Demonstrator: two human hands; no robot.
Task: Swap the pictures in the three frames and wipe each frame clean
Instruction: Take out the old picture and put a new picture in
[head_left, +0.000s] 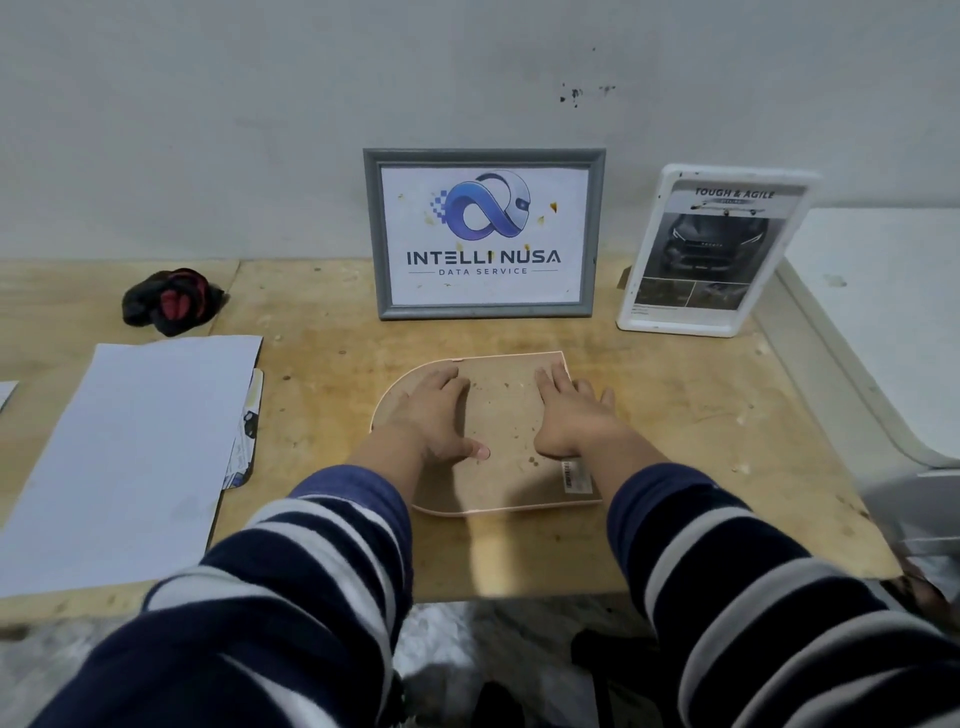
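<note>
we lay both hands flat on the pink frame (498, 431), which lies face down in the middle of the picture on the worktop (332, 364). our left hand (434, 415) and right hand (569, 415) are spread, pressing its brown back. we think we are opening it to change its picture. next we need to find the clips and lift the back off. the grey frame (483, 234) and white frame (711, 249) stand behind, and the cloth (169, 301) waits at the upper left.
</note>
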